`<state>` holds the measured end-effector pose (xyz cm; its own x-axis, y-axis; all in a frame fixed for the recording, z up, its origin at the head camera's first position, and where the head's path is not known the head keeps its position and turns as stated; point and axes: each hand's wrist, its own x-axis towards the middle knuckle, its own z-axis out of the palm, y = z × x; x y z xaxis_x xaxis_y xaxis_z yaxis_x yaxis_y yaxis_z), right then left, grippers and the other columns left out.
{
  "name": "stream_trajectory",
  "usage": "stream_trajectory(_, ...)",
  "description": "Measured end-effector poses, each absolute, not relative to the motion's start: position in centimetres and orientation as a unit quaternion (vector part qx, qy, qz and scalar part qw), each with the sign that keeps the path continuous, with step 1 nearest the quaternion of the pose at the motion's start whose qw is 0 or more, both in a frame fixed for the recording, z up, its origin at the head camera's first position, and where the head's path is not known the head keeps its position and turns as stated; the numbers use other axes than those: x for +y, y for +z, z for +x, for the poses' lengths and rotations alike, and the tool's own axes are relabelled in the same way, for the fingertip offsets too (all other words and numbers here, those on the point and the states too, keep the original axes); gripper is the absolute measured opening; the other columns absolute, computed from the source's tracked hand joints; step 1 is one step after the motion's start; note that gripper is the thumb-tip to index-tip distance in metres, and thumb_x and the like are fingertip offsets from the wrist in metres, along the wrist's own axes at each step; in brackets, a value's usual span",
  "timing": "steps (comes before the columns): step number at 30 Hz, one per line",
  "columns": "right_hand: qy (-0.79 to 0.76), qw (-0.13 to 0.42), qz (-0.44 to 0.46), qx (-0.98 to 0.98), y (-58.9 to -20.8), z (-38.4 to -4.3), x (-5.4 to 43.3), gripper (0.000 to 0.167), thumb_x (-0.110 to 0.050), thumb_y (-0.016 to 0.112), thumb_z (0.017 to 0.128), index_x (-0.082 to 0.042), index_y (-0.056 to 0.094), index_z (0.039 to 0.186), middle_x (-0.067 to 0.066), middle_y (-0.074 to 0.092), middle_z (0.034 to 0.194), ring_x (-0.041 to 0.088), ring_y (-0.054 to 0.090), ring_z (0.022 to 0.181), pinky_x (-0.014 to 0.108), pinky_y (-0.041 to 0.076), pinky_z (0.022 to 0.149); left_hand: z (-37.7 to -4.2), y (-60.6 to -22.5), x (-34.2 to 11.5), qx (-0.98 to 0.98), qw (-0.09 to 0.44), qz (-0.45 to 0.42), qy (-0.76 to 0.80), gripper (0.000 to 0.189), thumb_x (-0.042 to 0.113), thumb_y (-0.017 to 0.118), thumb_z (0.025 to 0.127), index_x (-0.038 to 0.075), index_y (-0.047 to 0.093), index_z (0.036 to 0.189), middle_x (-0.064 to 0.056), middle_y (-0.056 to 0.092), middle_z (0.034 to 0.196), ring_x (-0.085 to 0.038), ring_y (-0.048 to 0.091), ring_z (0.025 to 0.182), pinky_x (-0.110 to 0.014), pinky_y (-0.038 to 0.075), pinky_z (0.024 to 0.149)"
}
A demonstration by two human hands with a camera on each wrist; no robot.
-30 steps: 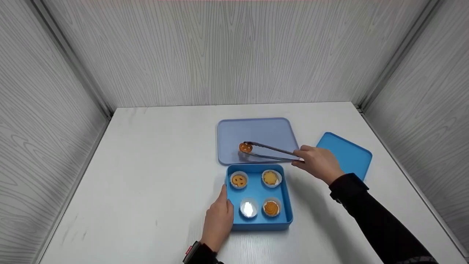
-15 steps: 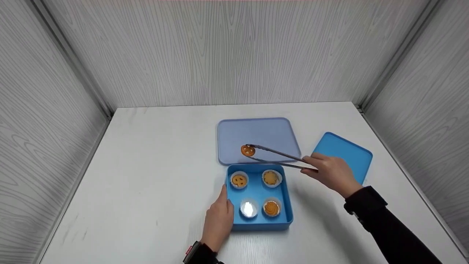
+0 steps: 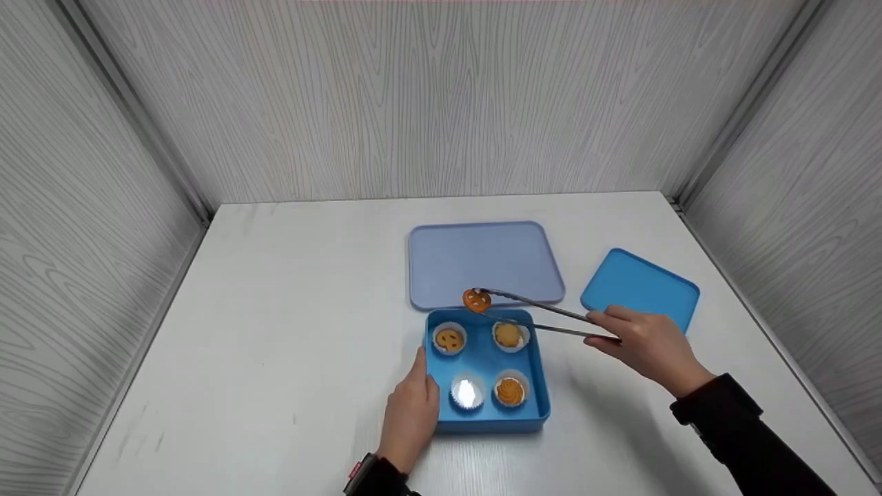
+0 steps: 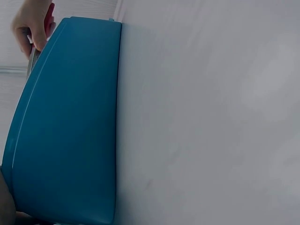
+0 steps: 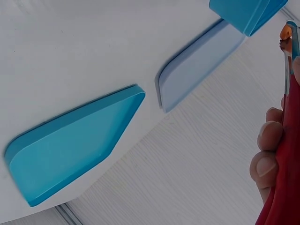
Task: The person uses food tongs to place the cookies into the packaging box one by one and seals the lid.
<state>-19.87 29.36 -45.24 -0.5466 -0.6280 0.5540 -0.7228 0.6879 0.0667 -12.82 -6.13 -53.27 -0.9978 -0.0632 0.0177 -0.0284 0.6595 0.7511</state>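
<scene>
My right hand (image 3: 651, 348) holds metal tongs (image 3: 551, 327), which show red along the grip in the right wrist view. Between the tong tips is a small brown pretzel-shaped cookie (image 3: 476, 300), above the far rim of the blue box (image 3: 475, 426). My left hand (image 3: 411, 413) grips the box's left wall, thumb at the rim. Inside the box stand white paper cups: a pretzel-shaped cookie (image 3: 449, 340) back left, a pale cookie (image 3: 508, 335) back right, a swirled cookie (image 3: 510, 392) front right. The front-left paper cup (image 3: 468, 391) shows a bare shiny bottom.
A lavender tray (image 3: 482, 255) lies just behind the box. To its right, a blue lid (image 3: 641, 286) rests at an angle on the white table (image 3: 275, 331). Wood-grain panels (image 3: 441, 103) enclose the back and both sides.
My right hand has drawn the tongs and cookie from over the lavender tray toward me and slightly right, to the box's far rim. The left hand and box stay put.
</scene>
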Motion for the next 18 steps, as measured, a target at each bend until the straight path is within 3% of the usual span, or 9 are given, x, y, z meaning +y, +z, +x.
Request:
stream_trajectory(2, 0.085, 0.280, 0.389, -0.874, -45.1, -19.6, 29.5, 0.036, -0.019, 0.092, 0.072, -0.013, 0.076, 0.103, -0.005, 0.060, 0.078, 0.006, 0.055, 0.053, 0.019, 0.042, 0.046, -12.9, -53.3, -6.1, -0.910, 0.021, 0.025, -0.412, 0.051, 0.011, 0.047, 0.105, -0.006, 0.040, 0.153, -0.019, 0.056, 0.146, -0.021, 0.069, 0.098, -0.046, 0.056, 0.090)
stream_trajectory(6, 0.084, 0.277, 0.395, -0.872, -45.1, -19.3, 29.7, 0.037, -0.019, 0.092, 0.071, -0.014, 0.076, 0.105, -0.005, 0.060, 0.079, 0.005, 0.055, 0.054, 0.018, 0.041, 0.046, -12.9, -53.3, -6.1, -0.911, 0.024, 0.026, -0.411, 0.051, 0.010, 0.047, 0.105, -0.006, 0.040, 0.153, -0.020, 0.057, 0.145, -0.025, 0.070, 0.100, -0.047, 0.056, 0.090)
stream_trajectory(10, 0.098, 0.263, 0.404, -0.871, -45.3, -19.0, 29.8, 0.039, -0.018, 0.093, 0.070, -0.015, 0.076, 0.105, -0.006, 0.060, 0.078, 0.003, 0.054, 0.054, 0.015, 0.041, 0.047, -12.8, -53.3, -6.1, -0.911, 0.025, 0.027, -0.412, 0.051, 0.011, 0.047, 0.105, -0.006, 0.040, 0.153, -0.019, 0.057, 0.146, -0.031, 0.068, 0.113, -0.048, 0.055, 0.095)
stream_trajectory(18, 0.126, 0.223, 0.430, -0.865, -45.5, -18.6, 30.0, 0.040, -0.014, 0.092, 0.070, -0.016, 0.076, 0.107, -0.009, 0.062, 0.081, 0.000, 0.055, 0.057, 0.014, 0.043, 0.049, -12.8, -53.5, -6.0, -0.910, 0.029, 0.026, -0.413, 0.051, 0.012, 0.046, 0.106, -0.006, 0.040, 0.153, -0.019, 0.057, 0.146, -0.033, 0.065, 0.120, -0.048, 0.054, 0.097)
